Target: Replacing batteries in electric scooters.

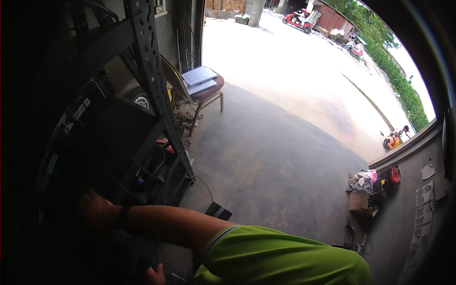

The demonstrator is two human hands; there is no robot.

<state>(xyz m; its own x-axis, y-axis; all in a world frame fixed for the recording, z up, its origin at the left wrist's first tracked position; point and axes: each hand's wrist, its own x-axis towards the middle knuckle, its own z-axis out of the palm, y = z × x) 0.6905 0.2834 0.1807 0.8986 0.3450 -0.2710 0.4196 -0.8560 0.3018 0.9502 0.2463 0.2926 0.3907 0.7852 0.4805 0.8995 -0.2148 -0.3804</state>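
Note:
My right arm, in a green sleeve [285, 253] with a dark wristband [124, 218], stretches across to the left. At its end, my right hand [94, 209] is deep in shadow beside a dark metal shelving rack. Its fingers are bent, and what they touch cannot be made out. My left hand [155, 275] shows only in part at the bottom edge, with the thumb pointing up; anything in it is hidden by darkness. Close to both hands the things are nearly black. A perforated steel upright [151, 67] of the rack rises beyond them, with cables [144, 167] hanging near its lower shelf.
A chair [210, 93] bears flat white boxes or binders [199, 75]. A black box-like item [218, 211] with a cable lies on the concrete floor [270, 171]. Cardboard and rags [361, 199] are heaped by the right wall. Outside stand a red scooter [297, 22] and a person [402, 131].

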